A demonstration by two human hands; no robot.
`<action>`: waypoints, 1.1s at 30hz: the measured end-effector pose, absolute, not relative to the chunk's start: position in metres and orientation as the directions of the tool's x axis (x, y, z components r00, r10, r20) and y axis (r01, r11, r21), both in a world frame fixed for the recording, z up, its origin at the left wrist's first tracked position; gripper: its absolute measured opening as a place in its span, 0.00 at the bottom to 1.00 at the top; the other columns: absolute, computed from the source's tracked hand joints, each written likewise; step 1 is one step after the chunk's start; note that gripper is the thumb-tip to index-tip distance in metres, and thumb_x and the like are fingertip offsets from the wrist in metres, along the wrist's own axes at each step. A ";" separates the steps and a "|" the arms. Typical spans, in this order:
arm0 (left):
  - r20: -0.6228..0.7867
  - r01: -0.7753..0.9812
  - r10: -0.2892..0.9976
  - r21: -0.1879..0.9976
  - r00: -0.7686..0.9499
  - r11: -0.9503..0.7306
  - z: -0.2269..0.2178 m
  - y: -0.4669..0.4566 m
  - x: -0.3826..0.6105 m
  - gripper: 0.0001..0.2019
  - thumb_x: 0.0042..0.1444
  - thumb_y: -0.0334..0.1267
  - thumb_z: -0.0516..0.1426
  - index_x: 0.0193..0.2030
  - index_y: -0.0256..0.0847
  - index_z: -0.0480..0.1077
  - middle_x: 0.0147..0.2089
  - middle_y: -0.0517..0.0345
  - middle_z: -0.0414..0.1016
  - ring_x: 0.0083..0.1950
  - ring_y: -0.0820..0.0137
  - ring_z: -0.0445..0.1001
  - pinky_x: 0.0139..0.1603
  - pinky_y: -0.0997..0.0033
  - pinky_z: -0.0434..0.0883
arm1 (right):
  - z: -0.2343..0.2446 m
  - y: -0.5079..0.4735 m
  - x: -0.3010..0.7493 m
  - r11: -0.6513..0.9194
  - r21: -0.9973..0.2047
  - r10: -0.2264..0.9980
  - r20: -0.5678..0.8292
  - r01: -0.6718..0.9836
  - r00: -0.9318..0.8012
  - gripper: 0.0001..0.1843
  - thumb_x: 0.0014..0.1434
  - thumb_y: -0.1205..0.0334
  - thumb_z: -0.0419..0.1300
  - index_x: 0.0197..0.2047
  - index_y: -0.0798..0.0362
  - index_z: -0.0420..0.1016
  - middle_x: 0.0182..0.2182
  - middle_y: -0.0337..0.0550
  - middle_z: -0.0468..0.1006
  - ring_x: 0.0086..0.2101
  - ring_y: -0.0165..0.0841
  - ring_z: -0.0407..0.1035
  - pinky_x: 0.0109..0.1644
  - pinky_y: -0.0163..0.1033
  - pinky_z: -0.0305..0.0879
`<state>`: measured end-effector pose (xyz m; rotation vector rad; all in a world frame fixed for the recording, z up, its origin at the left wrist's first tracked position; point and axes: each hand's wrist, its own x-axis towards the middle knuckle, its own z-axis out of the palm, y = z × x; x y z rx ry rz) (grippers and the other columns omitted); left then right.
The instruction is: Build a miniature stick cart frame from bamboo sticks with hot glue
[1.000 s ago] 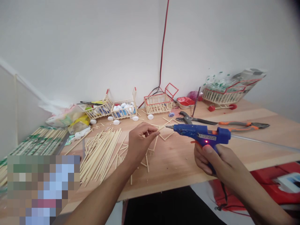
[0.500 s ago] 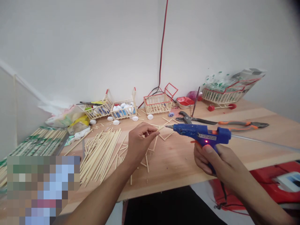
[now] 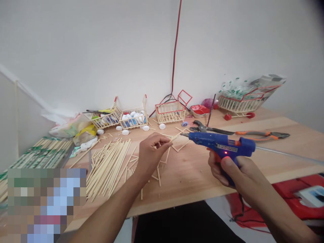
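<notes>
My right hand (image 3: 229, 168) is wrapped round the grip of a blue hot glue gun (image 3: 217, 141), whose small red light is lit. The gun's nozzle points left, close to the tip of a short wooden stick (image 3: 174, 137). Thumb and fingers of my left hand (image 3: 154, 150) pinch that stick above the table. Behind and below it lie stick frames (image 3: 177, 150), partly hidden by my left hand. A pile of loose wooden sticks (image 3: 111, 165) lies left of my left hand.
Small stick-built carts (image 3: 134, 118) stand along the wall, with a larger cart (image 3: 239, 103) at the back right. Pliers (image 3: 263, 135), a red paint tray (image 3: 199, 110) and a brush (image 3: 211, 109) lie near them. Packed sticks (image 3: 45, 152) are at the left.
The glue gun in my right hand has moved slightly right, so its nozzle is a little farther from the stick. My left hand has stayed almost still.
</notes>
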<state>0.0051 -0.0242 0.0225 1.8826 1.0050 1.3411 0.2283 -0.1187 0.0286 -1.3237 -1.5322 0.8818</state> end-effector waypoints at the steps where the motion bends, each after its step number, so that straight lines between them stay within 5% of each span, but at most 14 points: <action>1: 0.485 0.225 0.852 0.823 0.199 -0.521 0.023 -0.024 0.005 0.04 0.53 0.39 0.63 0.31 0.42 0.77 0.33 0.56 0.78 0.35 0.69 0.73 0.34 0.70 0.67 | 0.030 -0.118 0.229 0.161 -0.921 0.986 0.166 0.354 -0.016 0.24 0.64 0.41 0.48 0.29 0.52 0.65 0.17 0.36 0.61 0.18 0.27 0.55 0.21 0.34 0.52; 7: 0.411 0.143 0.890 0.886 0.197 -0.441 0.019 -0.020 0.006 0.04 0.52 0.38 0.63 0.30 0.41 0.78 0.34 0.55 0.79 0.37 0.69 0.74 0.35 0.70 0.68 | 0.037 -0.114 0.228 0.167 -0.707 0.955 0.289 0.688 0.065 0.14 0.53 0.49 0.62 0.36 0.49 0.70 0.29 0.42 0.75 0.28 0.36 0.69 0.30 0.37 0.64; 13: 0.283 0.070 0.954 0.954 0.101 -0.291 0.021 -0.017 0.003 0.07 0.49 0.41 0.64 0.30 0.40 0.78 0.29 0.58 0.76 0.30 0.72 0.70 0.30 0.73 0.66 | 0.027 -0.102 0.248 0.285 -0.509 0.928 0.359 0.812 -0.100 0.12 0.57 0.56 0.56 0.44 0.50 0.68 0.38 0.46 0.77 0.34 0.38 0.72 0.34 0.39 0.66; 16: 0.236 0.000 0.969 0.972 0.066 -0.237 0.022 -0.016 0.000 0.09 0.48 0.42 0.65 0.31 0.39 0.78 0.25 0.61 0.72 0.25 0.76 0.65 0.28 0.74 0.63 | 0.022 -0.094 0.270 0.228 -0.335 0.918 0.387 0.914 -0.088 0.12 0.57 0.57 0.54 0.44 0.50 0.69 0.39 0.47 0.77 0.34 0.39 0.73 0.32 0.38 0.64; 21: 0.358 -0.183 0.933 0.916 -0.030 -0.357 0.027 -0.012 -0.004 0.06 0.48 0.40 0.65 0.33 0.41 0.78 0.28 0.61 0.73 0.28 0.76 0.65 0.32 0.73 0.65 | 0.018 -0.090 0.304 0.055 -0.145 0.956 0.292 0.988 -0.010 0.12 0.57 0.57 0.54 0.44 0.49 0.70 0.32 0.45 0.80 0.29 0.40 0.74 0.28 0.37 0.60; 28: 0.460 -0.232 0.881 0.850 -0.112 -0.473 0.036 -0.010 -0.007 0.04 0.47 0.37 0.66 0.31 0.41 0.78 0.33 0.59 0.74 0.28 0.77 0.65 0.31 0.73 0.65 | 0.021 -0.090 0.385 -0.194 -0.151 0.955 0.196 0.969 0.222 0.16 0.62 0.51 0.52 0.48 0.53 0.63 0.33 0.55 0.78 0.29 0.44 0.73 0.30 0.39 0.59; 33: 0.432 -0.178 0.899 0.882 -0.063 -0.436 0.028 -0.009 -0.005 0.04 0.48 0.36 0.65 0.32 0.40 0.78 0.36 0.57 0.76 0.28 0.77 0.66 0.30 0.74 0.65 | 0.025 -0.074 0.442 -0.207 -0.166 0.956 0.178 0.964 0.235 0.16 0.62 0.53 0.53 0.47 0.56 0.65 0.36 0.61 0.77 0.33 0.44 0.72 0.35 0.41 0.61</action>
